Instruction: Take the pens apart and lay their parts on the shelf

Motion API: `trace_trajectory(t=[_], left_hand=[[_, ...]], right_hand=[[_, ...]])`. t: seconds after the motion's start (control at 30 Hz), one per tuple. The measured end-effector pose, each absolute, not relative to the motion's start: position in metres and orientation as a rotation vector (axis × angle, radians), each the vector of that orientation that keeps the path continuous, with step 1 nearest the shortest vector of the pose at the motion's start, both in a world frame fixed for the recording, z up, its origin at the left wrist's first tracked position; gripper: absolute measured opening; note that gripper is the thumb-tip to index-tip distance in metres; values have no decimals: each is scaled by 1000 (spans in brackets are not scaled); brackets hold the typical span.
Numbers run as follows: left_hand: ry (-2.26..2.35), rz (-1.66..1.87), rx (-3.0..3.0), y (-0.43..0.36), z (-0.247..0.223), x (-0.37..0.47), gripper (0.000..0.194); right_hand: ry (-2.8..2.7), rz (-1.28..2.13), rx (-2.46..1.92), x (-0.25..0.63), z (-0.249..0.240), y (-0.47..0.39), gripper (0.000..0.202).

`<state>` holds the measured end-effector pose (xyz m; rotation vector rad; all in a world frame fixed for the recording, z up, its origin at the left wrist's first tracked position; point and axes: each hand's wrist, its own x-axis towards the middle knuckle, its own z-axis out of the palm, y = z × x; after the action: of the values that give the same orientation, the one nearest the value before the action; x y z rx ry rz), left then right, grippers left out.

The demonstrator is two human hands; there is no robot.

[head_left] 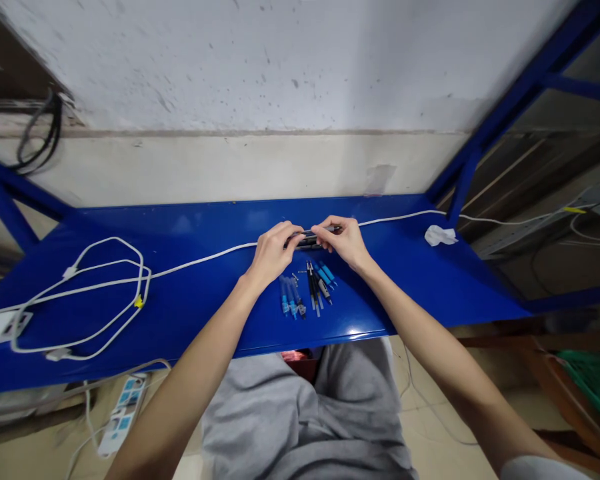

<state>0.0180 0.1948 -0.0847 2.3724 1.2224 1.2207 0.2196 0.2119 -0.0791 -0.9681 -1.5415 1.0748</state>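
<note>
My left hand (275,250) and my right hand (346,241) meet over the back half of the blue shelf. Between them is a slim dark pen (308,234), its ends pinched in the fingers of both hands. Just beneath it lie more dark pen-like pieces, partly covered by my fingers. Nearer to me are several clear-and-blue pen barrels (291,297), a group of dark ink refills (314,287), a silver-grey pen tip piece (325,289) and light blue pen parts (326,273). Tiny springs (296,277) seem to lie beside the barrels.
A white cable (205,259) runs across the blue shelf (190,320) behind my hands and coils at the left. Crumpled white tissue (440,235) lies at the right. Below the left side is a power strip (125,413). A wall stands behind, with blue frame posts (465,180).
</note>
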Motion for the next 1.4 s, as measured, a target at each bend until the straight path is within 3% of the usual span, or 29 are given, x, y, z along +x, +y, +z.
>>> trace_trajectory(t=[0.17, 0.33, 0.77, 0.97, 1.23, 1.4], left_hand=[[1185, 1263, 2406, 194, -83, 20, 17], [1226, 1323, 2345, 194, -83, 19, 16], [1392, 1333, 2287, 192, -79, 19, 30], [1443, 1210, 2328, 194, -77, 17, 34], [1311, 1300, 2346, 196, -79, 18, 12], [1278, 1317, 2343, 196, -79, 19, 10]], right_hand=[[-1570, 1034, -1063, 217, -81, 209, 61], [-1562, 1137, -875, 217, -77, 209, 35], [-1477, 1107, -887, 217, -75, 210, 23], [-1439, 1109, -903, 217, -78, 212, 32], [-1456, 1079, -963, 219, -79, 213, 41], [-1453, 1035, -1012, 218, -77, 211, 53]])
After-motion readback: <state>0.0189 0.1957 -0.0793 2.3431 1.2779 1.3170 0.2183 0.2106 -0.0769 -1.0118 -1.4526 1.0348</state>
